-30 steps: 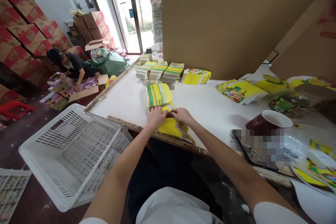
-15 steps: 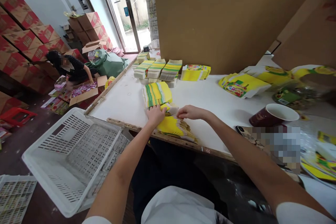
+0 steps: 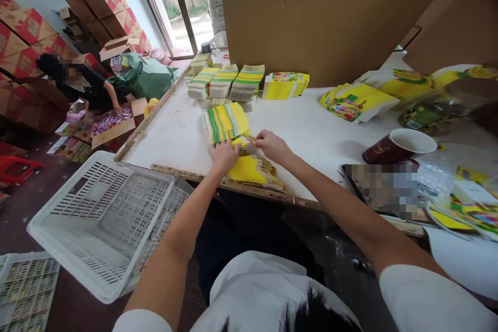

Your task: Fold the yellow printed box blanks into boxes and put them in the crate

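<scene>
My left hand (image 3: 225, 156) lies with its fingers apart at the near edge of a fanned row of yellow, green and white printed paper sleeves (image 3: 226, 122). Its thumb reaches toward a small yellow-and-white sleeve (image 3: 241, 142) between my hands. My right hand (image 3: 273, 146) is closed, thumb and fingertips pinching the right end of that sleeve. Just below, a spread pile of yellow paper sleeves (image 3: 254, 172) rests along the table's front edge. Finger contact under my left hand is partly hidden.
Sleeve stacks (image 3: 247, 82) line the back of the white table (image 3: 167, 137) by a cardboard panel (image 3: 311, 21). A maroon cup (image 3: 383, 148) stands right. A white crate (image 3: 97, 228) sits left, below the table. Beyond, a person (image 3: 93, 85) reaches into a carton.
My right hand has moved from the upper edge of the yellow pile to the small sleeve and pinches its end. My left hand stays by the fanned row. The camera view has shifted.
</scene>
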Available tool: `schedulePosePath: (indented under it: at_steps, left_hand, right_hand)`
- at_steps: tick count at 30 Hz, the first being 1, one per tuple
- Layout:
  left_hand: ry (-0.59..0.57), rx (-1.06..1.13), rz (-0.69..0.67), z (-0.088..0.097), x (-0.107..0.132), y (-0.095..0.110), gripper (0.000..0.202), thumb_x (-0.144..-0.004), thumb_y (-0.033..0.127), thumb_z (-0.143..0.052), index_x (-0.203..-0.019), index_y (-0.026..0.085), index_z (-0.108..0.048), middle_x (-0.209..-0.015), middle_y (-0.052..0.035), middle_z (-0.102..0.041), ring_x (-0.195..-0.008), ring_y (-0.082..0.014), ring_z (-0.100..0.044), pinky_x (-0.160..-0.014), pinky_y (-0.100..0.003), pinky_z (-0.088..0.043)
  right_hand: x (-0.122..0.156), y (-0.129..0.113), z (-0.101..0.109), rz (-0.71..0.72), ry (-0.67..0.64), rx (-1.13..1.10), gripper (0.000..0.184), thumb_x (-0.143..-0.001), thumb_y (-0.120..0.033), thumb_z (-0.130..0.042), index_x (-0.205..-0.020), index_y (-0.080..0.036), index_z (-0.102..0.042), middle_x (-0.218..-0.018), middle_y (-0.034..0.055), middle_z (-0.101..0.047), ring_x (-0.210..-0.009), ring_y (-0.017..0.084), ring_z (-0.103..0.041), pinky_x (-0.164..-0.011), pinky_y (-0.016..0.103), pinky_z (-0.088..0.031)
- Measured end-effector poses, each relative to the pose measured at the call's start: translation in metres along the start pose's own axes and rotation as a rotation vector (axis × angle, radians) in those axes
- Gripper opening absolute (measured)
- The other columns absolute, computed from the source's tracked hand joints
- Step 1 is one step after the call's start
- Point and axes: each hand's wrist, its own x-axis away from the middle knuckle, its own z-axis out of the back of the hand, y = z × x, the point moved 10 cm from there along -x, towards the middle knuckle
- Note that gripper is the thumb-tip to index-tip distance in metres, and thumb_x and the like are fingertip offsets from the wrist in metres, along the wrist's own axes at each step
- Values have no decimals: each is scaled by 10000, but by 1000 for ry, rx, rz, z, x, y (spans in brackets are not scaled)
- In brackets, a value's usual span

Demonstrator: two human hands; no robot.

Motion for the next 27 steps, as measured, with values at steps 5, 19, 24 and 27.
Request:
schedulePosePath:
  at_steps: [5,19,24,27]
  left_hand:
    - [8,-11,-1,2,1,1,540,-1018,556,-295,-1268,186,-598,-1335,-153,-667,-1234,-325,-593,-1007,-465,-441]
    - [-11,-5,-71,0,6,4,496,-1012,555,-353,-1263,192,-580,-1388,-141,-634,-1312,-310,-546,-1056,-443,-425]
    - [-29,7,-72,0,7,2,430,-1016,504,-395,-1269,198,-561,-1377,-132,-645,-1309,-282,-567,-1042,-390,-443]
    - [-52,17,-69,-2,8,1,423,-1012,519,-410,-1234,196,-570,-1282,-131,-701,-1213,-278,-644,-953,-367,-491]
  right_hand:
    - [-1,-3,0,34,0,8,266,-989,-215,-507,-1041,-211,-768,-1183,104,-683,-1053,220,-614,-826,288,-429]
    - [-14,-6,-6,-156,-19,18,262,-989,-359,-581,-1117,-142,-653,-1106,82,-701,-1002,203,-662,-906,390,-523]
    - [-19,-7,-16,-210,-89,-8,282,-986,-403,-610,-1126,-165,-669,-1165,82,-691,-1037,202,-673,-938,428,-562]
    - [-21,-7,-20,-224,-110,-60,262,-987,-390,-612,-1128,-177,-673,-1180,82,-691,-1047,200,-674,-939,419,-566]
